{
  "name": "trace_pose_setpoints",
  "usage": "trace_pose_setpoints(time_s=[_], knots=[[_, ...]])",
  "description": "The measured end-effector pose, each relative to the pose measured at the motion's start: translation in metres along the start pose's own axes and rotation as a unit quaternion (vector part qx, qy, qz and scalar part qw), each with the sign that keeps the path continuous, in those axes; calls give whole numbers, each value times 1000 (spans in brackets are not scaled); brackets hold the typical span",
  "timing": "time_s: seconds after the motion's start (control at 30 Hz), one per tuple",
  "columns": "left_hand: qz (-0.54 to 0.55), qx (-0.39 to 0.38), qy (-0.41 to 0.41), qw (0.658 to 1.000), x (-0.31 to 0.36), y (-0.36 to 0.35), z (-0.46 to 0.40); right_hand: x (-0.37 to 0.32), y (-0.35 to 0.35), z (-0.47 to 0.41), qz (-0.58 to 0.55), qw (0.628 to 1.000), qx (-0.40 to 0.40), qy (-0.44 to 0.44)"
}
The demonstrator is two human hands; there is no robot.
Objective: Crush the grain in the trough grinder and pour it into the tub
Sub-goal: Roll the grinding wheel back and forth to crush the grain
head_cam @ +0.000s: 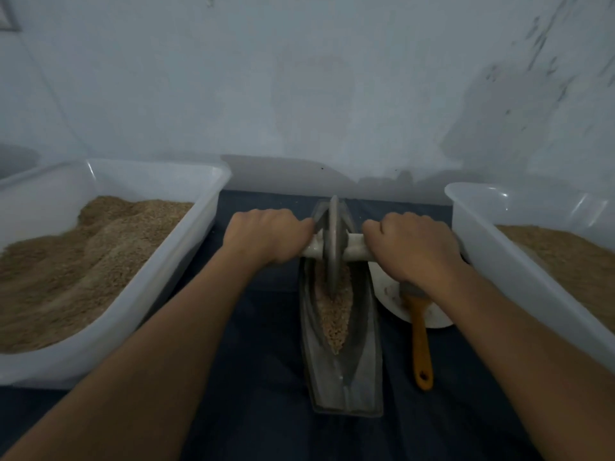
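The long grey metal trough grinder (342, 331) lies at the centre of the dark blue desk (266, 410), its length running from the near edge toward the wall. Pale crushed grain (336, 314) fills its channel. The grey grinding wheel (333, 247) stands upright in the grain. The left hand (266, 236) and the right hand (416, 249) each have a closed grip on the pale axle handle (356, 249), one on each side of the wheel. Translucent white plastic tubs of brown grain sit at the left edge (109, 327) and right edge (499, 261). An orange-handled brush (420, 341) lies on a white plate (436, 319) right of the trough.

Dim pale wall (299, 78), dark blue cloth (259, 377) underfoot
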State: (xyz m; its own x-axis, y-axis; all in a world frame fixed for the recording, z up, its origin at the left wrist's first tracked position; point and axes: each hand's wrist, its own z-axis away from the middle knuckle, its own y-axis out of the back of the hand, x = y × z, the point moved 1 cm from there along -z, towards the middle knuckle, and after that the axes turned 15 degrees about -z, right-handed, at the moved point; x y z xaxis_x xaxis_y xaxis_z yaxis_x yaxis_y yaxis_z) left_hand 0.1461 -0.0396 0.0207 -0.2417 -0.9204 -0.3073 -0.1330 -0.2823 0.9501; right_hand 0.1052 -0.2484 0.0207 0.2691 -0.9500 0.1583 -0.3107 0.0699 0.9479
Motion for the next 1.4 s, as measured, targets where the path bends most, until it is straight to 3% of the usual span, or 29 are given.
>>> trace_pose_setpoints(time_s=[0.13, 0.2, 0.3, 0.43, 0.5, 0.67, 0.83, 0.9, 1.1, 1.27, 1.33, 1.4], knots=[[-132, 158, -11, 979, 8, -6, 37, -9, 1, 21, -33, 997, 61, -44], [-136, 229, -19, 964, 14, -9, 70, -17, 1, 43, -70, 990, 111, -59], [-77, 288, -43, 954, 16, -8, 105, -26, 5, 76, -158, 967, 196, -46], [21, 313, 24, 949, 18, -5, 116, -31, 8, 90, -184, 942, 280, -8], [-36, 324, 5, 945, 19, -11, 104, -30, 4, 85, -174, 946, 275, -20], [-131, 257, -9, 958, 10, -17, 50, -14, -3, 35, -95, 985, 120, -82], [-10, 47, 8, 999, -2, -9, -6, 11, -3, -23, -116, 989, -41, -86], [14, 42, 25, 999, -1, -10, -9, 10, -1, -25, -104, 991, -38, -74], [-112, 250, 1, 962, 11, -13, 53, -10, -6, 32, -75, 990, 98, -71], [-67, 359, -8, 931, 15, -17, 102, -26, 0, 79, -184, 948, 257, -30], [-15, 374, 10, 927, 14, -19, 106, -26, 0, 81, -181, 941, 285, 3], [-33, 394, 11, 919, 14, -22, 100, -26, -1, 74, -183, 945, 272, -1]])
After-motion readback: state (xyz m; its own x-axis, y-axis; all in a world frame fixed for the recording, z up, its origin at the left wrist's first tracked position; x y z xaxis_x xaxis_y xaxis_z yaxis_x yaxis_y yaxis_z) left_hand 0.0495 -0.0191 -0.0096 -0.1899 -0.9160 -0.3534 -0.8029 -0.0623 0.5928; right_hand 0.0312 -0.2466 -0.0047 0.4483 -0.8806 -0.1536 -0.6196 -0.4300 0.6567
